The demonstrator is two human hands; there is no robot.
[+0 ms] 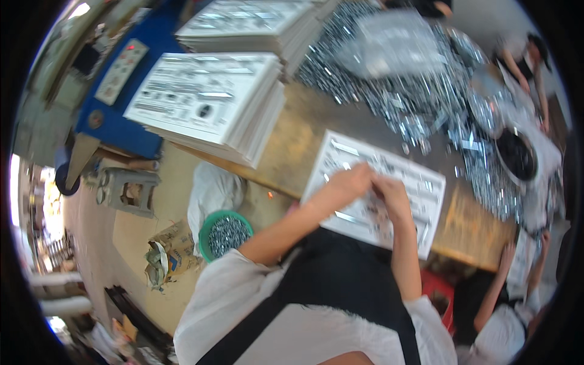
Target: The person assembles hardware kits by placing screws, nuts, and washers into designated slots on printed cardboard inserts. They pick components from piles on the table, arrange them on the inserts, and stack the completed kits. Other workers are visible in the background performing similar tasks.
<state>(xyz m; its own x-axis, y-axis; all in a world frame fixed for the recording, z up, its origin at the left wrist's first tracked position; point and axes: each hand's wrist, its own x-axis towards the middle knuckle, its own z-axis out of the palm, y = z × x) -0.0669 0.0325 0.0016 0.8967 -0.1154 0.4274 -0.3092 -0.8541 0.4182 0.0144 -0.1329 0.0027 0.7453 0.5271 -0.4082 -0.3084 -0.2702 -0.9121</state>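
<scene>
Before me a white printed sheet (410,171) lies at an angle on a worn wooden table (296,137). Shiny metal pieces (344,147) are spread over it in rows. Above its middle my left hand (353,180) and my right hand (390,191) meet at the fingertips. Blur and the fingers themselves hide whether a small part is pinched between them. Farther back, a large heap of loose metal parts (392,102) covers the tabletop, with a clear plastic bag (392,43) on it.
To the left rise stacks of similar sheets with metal pieces, one nearer (200,100) and one behind (246,20). On the floor are a green basin (205,228) of metal parts, a white sack (212,187), a torn paper bag (175,251) and a stool (132,191). Co-workers (502,324) (524,64) sit at right.
</scene>
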